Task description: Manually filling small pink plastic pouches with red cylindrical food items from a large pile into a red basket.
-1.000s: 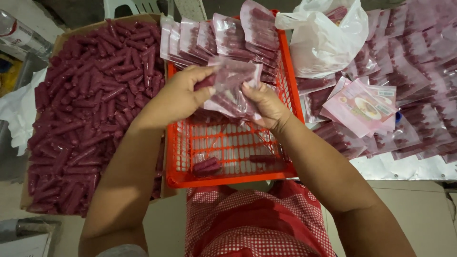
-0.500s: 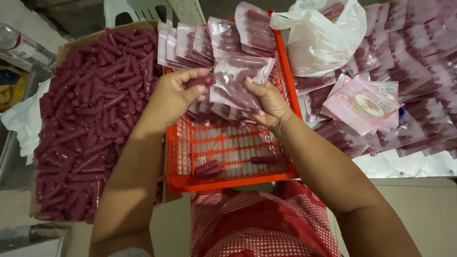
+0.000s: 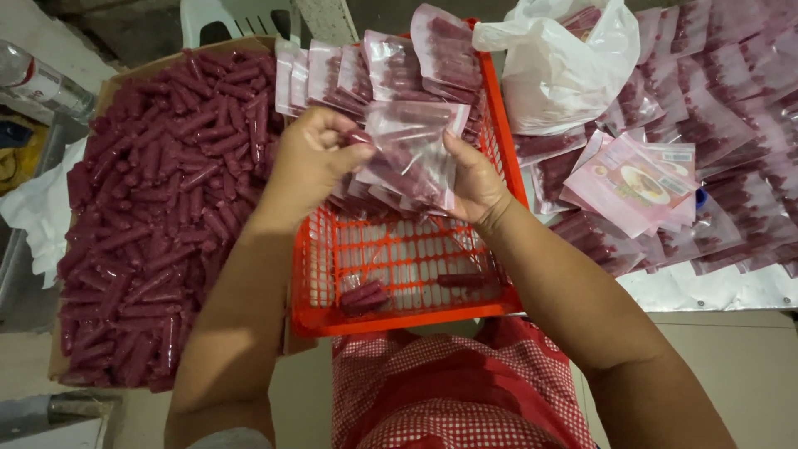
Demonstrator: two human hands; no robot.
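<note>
My right hand holds a clear plastic pouch with dark red wrapped sticks inside, above a red plastic basket. My left hand is closed around a dark red stick at the pouch's left edge. Filled pouches stand in a row along the basket's far end. Loose sticks lie on the basket floor near me.
A cardboard box heaped with dark red sticks lies to the left. On the right are a white plastic bag, a stack of pink printed empty pouches and many filled pouches on a metal table. A plastic bottle lies far left.
My left hand has moved the stick from beside the pouch into its opening, and my right hand has tilted the pouch slightly lower. The view shifted slightly.
</note>
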